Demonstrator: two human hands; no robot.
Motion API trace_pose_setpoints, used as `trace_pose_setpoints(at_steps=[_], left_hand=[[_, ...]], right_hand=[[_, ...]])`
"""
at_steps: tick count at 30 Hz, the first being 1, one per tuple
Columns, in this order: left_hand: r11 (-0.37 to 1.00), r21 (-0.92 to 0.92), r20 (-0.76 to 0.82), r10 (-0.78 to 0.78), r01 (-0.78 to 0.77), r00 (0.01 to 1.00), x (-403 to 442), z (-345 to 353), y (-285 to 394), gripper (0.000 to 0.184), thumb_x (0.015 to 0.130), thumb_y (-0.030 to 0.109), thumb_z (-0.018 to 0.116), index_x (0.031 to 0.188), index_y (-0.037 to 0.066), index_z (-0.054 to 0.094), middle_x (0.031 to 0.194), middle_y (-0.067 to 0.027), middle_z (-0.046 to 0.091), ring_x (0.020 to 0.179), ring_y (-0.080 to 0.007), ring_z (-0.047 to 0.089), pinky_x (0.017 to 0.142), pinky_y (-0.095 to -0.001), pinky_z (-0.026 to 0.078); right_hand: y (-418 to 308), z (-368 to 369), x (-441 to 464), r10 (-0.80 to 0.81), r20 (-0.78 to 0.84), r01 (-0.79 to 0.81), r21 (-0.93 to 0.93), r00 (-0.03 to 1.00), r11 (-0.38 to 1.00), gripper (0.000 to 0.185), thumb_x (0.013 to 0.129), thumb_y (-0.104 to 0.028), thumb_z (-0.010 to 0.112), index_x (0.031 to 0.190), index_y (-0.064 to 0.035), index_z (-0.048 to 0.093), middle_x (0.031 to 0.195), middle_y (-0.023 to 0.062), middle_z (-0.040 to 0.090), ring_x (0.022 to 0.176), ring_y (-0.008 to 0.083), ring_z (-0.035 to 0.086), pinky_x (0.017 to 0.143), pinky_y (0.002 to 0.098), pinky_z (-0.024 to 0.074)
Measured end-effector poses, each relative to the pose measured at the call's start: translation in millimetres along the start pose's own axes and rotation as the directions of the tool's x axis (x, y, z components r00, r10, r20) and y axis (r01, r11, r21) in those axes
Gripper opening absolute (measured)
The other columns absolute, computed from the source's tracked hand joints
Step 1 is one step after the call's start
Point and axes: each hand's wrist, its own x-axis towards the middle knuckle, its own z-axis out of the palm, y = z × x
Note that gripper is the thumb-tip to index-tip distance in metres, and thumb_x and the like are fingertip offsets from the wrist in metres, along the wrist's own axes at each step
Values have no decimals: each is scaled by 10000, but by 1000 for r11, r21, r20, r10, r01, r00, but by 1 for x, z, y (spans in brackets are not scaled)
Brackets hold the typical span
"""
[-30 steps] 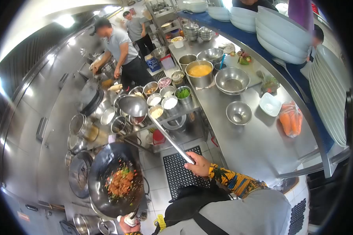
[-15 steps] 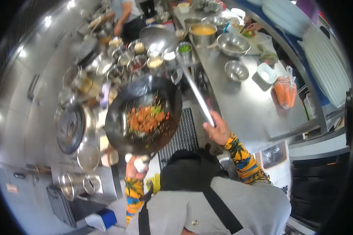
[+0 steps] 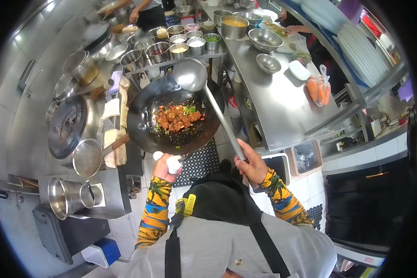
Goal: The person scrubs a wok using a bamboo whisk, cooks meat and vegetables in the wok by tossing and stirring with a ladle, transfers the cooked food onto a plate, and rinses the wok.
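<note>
In the head view my left hand (image 3: 164, 167) is closed around a white cloth (image 3: 173, 164) at the near rim of a dark wok (image 3: 141, 123), gripping it there; the cloth hides any handle. Browned, crumbly food pieces (image 3: 176, 118) with chopped green and red bits lie in the wok. My right hand (image 3: 252, 164) is wrapped around the long handle of a steel ladle (image 3: 190, 74). The ladle's bowl hangs over the wok's far rim, to the right of centre, apart from the food.
Several steel seasoning pots (image 3: 180, 49) stand beyond the wok. A steel counter (image 3: 282, 125) on the right bears bowls and a bag of carrots (image 3: 318, 90). Another wok (image 3: 72, 127) and a strainer (image 3: 88, 157) are at left. Other people work at the far end.
The ladle bowl has come down and nearer, from above the seasoning pots to the wok's far rim. The wok sits slightly higher and farther right in view; the head camera has also shifted.
</note>
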Motion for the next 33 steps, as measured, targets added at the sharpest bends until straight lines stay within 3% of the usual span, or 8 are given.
trace_pose_setpoints(at_steps=[10,13,18,24,27,28,31,33], left_hand=[[962,133,-121,256,-240,959,10,6,-40,97,790,61,544,852,-13,555,686,-109,592,513,-215,593,391,-360,496],[921,150,-137,379,-359,915,14,8,-57,113,770,46,561,866,-13,570,704,-86,597,539,-207,597,430,-335,491],[862,154,-173,505,-484,845,28,7,-82,138,743,30,559,872,-15,581,723,-61,597,533,-174,567,472,-320,462],[875,282,-211,457,-394,864,12,8,-80,186,725,54,579,890,-31,582,734,-67,600,558,-179,573,511,-320,462],[839,221,-158,534,-498,830,4,13,-81,166,746,-44,540,886,45,532,720,-27,549,581,-173,577,517,-314,479],[860,248,-180,493,-446,851,0,12,-79,162,752,-39,538,888,49,532,732,-25,554,594,-174,578,518,-323,478],[916,311,-184,319,-253,930,-2,-4,-77,160,763,-29,532,904,47,535,735,-29,556,596,-181,584,516,-338,480],[925,263,-185,329,-276,926,-8,-2,-73,123,772,-16,538,882,37,549,721,-38,562,589,-186,586,515,-343,483]], right_hand=[[-54,5,-37,325,-53,-329,-115,944,937,686,868,-36,526,1481,-36,218,642,29,529,502,94,517,450,260,452],[-47,4,-27,267,-65,-275,-240,962,931,685,860,-34,525,1478,-42,229,656,45,538,498,106,524,441,278,453],[-63,28,-7,416,25,-415,-52,909,909,657,843,-37,535,1449,-31,278,751,58,566,541,113,544,443,280,464],[-71,52,15,469,212,-510,232,857,828,652,842,-17,562,1427,-9,274,837,90,580,587,130,547,458,284,470],[-80,63,16,439,347,-549,353,829,758,663,847,-6,560,1433,-15,249,851,100,577,591,134,534,460,293,467],[-76,67,19,406,349,-527,404,844,748,340,841,-16,552,1162,-28,442,799,80,558,575,139,536,463,317,446],[-59,67,30,343,401,-518,510,849,687,416,848,-16,543,1243,-25,413,825,92,566,576,143,539,456,307,447],[-41,66,36,342,412,-526,522,845,672,609,882,-47,531,1433,-79,274,870,103,577,590,119,516,460,271,437]])
